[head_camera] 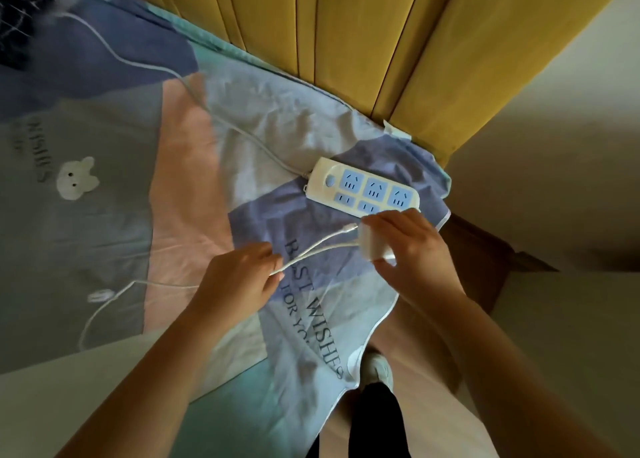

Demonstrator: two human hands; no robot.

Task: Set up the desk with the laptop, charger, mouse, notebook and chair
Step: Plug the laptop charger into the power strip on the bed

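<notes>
A white charger block (372,244) is gripped by my right hand (412,246) just in front of a white power strip (363,189) with blue sockets, lying on a patterned bedsheet (114,222). My left hand (239,277) pinches the charger's thin white cable (313,249), which runs in two strands to the block. One strand ends in a small plug tip (349,228) near the block. More of the cable trails left across the sheet, past a white connector (99,296). The laptop, mouse, notebook and chair are out of view.
The power strip's own cord (194,94) runs up and left over the bed. A yellow padded headboard (363,42) stands behind the bed, with a pale wall to the right. A wooden bed corner (485,253) sticks out at right. My leg and shoe (375,371) show below.
</notes>
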